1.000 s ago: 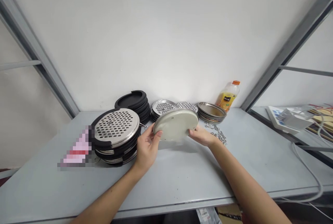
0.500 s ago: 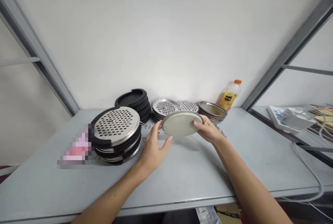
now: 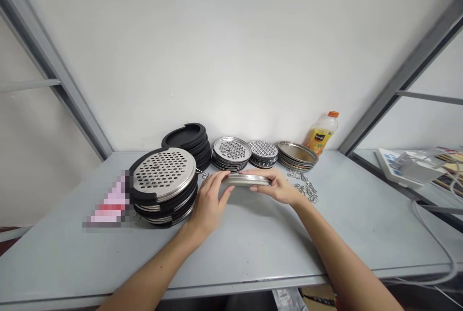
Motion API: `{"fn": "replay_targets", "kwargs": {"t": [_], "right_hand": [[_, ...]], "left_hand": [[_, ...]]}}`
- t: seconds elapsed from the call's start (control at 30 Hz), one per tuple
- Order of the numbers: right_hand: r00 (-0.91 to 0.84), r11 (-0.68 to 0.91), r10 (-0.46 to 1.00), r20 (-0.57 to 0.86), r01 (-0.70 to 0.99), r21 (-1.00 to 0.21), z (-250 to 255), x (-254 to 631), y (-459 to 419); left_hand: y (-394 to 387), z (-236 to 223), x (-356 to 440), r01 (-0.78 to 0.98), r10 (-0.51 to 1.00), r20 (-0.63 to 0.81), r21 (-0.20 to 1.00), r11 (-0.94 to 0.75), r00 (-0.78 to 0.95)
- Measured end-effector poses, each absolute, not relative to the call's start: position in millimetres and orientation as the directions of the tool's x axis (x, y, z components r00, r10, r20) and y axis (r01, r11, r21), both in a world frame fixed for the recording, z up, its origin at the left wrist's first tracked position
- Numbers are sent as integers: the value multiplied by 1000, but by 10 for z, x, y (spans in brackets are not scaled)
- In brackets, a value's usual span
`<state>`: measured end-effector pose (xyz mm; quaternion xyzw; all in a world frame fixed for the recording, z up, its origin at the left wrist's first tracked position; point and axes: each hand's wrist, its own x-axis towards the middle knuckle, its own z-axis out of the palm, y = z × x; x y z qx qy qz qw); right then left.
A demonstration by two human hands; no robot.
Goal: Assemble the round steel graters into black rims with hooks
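A round metal disc (image 3: 246, 180) with a rim is held nearly level above the table, seen almost edge-on. My left hand (image 3: 211, 201) grips its left edge, thumb below and fingers along the top. On the right side my right hand (image 3: 277, 186) pinches the same disc between thumb and fingers. Close to my left hand stands a stack of perforated metal grater plates (image 3: 164, 173) in black rings, with a wire clip sticking out at its right. Metal clips (image 3: 306, 188) lie loose beyond my right hand.
Along the wall stand black rings (image 3: 186, 140), rimmed grater plates (image 3: 232, 151), smaller grater discs (image 3: 263, 150) and plain metal lids (image 3: 297, 152), all stacked. A juice bottle (image 3: 321, 135) is behind the lids. At the right lie a power strip (image 3: 394, 166) and a white cable (image 3: 439, 248).
The disc has tipped from showing its pale flat face to nearly edge-on. My left fingers have closed onto its edge, and my right hand has shifted slightly left and lower.
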<state>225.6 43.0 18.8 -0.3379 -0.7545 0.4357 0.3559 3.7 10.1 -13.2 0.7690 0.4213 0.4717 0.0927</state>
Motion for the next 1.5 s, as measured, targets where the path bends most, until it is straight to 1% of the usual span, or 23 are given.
{"fn": "replay_targets", "kwargs": {"t": [0.17, 0.27, 0.37, 0.6, 0.7, 0.87, 0.9, 0.97, 1.07, 1.13, 1.27, 1.4, 1.5], "right_hand": [[-536, 454, 796, 280, 222, -863, 190, 2294, 437], [-532, 493, 778, 334, 188, -849, 182, 2329, 459], [-506, 509, 775, 379, 143, -849, 175, 2345, 477], [-502, 454, 801, 327, 154, -877, 192, 2329, 458], [-511, 438, 800, 315, 136, -889, 186, 2348, 465], [-575, 428, 761, 300, 98, -898, 204, 2437, 494], [-565, 412, 773, 288, 103, -905, 206, 2453, 503], [-483, 332, 846, 227, 143, -932, 195, 2471, 528], [-307, 137, 950, 52, 262, -955, 133, 2467, 585], [-293, 76, 956, -22, 319, -945, 77, 2454, 621], [-358, 87, 933, -26, 297, -951, 1, 2427, 656], [-270, 15, 961, -64, 280, -960, -36, 2413, 669], [-222, -16, 972, -80, 273, -962, -70, 2412, 690]], "left_hand": [[89, -134, 33, 519, 735, 639, 559, -647, 227], [82, -134, 37, 508, 715, 646, 536, -674, 267], [89, -131, 38, 497, 698, 663, 525, -691, 270], [109, -150, 35, 485, 711, 666, 555, -675, 226], [99, -134, 34, 467, 700, 663, 546, -695, 267], [79, -117, 30, 455, 655, 672, 490, -743, 346], [78, -120, 30, 457, 648, 675, 480, -749, 352], [78, -130, 32, 459, 632, 683, 459, -761, 366], [90, -146, 32, 457, 589, 706, 405, -792, 394], [102, -154, 31, 454, 560, 717, 370, -810, 415], [107, -164, 42, 451, 551, 696, 351, -821, 461], [82, -187, 76, 471, 586, 635, 367, -802, 503], [64, -221, 99, 524, 629, 584, 368, -768, 513]]}}
